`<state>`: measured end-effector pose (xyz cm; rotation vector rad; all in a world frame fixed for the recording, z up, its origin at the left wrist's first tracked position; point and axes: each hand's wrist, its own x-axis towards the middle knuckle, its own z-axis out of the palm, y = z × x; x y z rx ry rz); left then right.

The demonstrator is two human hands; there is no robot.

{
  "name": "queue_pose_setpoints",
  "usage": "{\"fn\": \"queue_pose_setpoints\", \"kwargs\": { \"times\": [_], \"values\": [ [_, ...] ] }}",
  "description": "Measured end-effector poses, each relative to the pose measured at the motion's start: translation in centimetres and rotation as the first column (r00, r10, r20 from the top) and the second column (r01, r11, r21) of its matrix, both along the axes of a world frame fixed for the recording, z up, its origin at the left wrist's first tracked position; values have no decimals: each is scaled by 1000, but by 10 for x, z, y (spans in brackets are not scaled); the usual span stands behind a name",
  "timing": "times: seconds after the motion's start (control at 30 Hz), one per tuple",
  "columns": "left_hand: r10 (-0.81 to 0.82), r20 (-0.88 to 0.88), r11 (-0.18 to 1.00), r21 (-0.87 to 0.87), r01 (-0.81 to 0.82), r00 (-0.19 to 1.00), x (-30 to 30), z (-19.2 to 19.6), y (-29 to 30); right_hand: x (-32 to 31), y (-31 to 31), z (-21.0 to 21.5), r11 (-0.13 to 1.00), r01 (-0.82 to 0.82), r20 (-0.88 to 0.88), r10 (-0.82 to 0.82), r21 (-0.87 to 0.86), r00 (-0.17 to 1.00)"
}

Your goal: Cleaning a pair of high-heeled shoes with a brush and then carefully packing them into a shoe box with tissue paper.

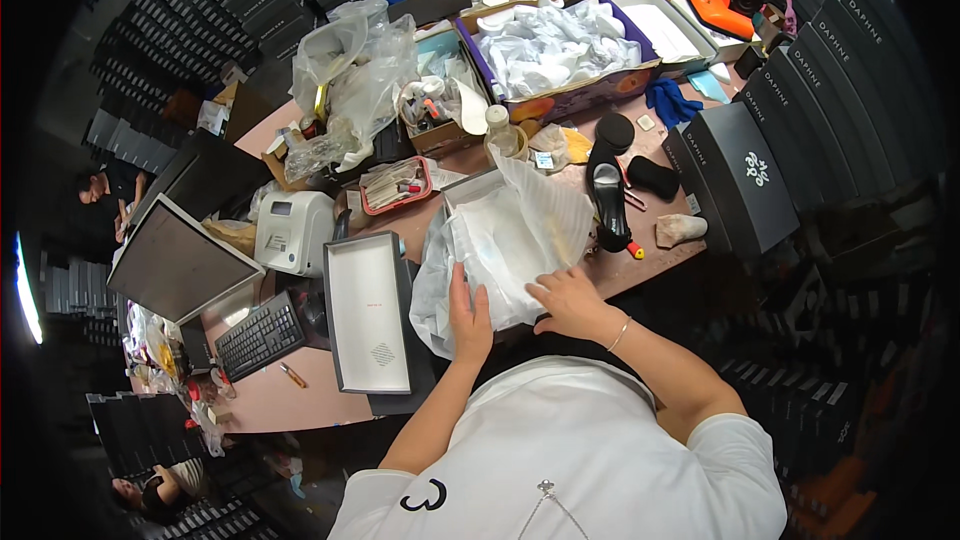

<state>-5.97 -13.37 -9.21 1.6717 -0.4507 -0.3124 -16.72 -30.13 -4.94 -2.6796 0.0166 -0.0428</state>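
Directly before me is a shoebox (472, 187) lined with white tissue paper (500, 240), its sheets spilling over the sides. My left hand (470, 318) rests against the paper's near left side, fingers straight and thumb apart, holding nothing. At the near right side, my right hand (577, 310) lies over the paper's edge with its fingers spread. A black shoe (607, 190) stands on the table to the right of the paper. Left of the box lies an upturned shoebox lid (368, 325), white inside. What lies under the paper is hidden.
A big purple-edged carton (560, 90) of white wrapped bundles sits at the back. Left are a monitor (185, 258), a keyboard (260, 335) and a label printer (293, 230). Dark shoeboxes (735, 175) are stacked on the right. Another person (112, 190) is at far left.
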Motion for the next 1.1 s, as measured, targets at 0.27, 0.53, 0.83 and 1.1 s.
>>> {"fn": "queue_pose_setpoints", "kwargs": {
  "times": [0.27, 0.53, 0.83, 1.1],
  "values": [
    [-275, -198, 955, 62, 292, 941, 17, 22, 13, 26, -30, -6, 804, 152, -152, -78, 575, 985],
    [-275, 93, 952, 167, 257, 957, 25, 101, -40, 76, -43, 79, 535, 275, -100, -332, 799, 938],
    [-145, 127, 988, 73, 137, 981, 78, 109, -16, 101, -58, 132, 905, 40, -53, -19, 424, 998],
    [-400, 702, 916, 337, 220, 589, 60, 179, -17, 95, -25, 113, 894, -121, 150, 62, 432, 987]
  ]
}}
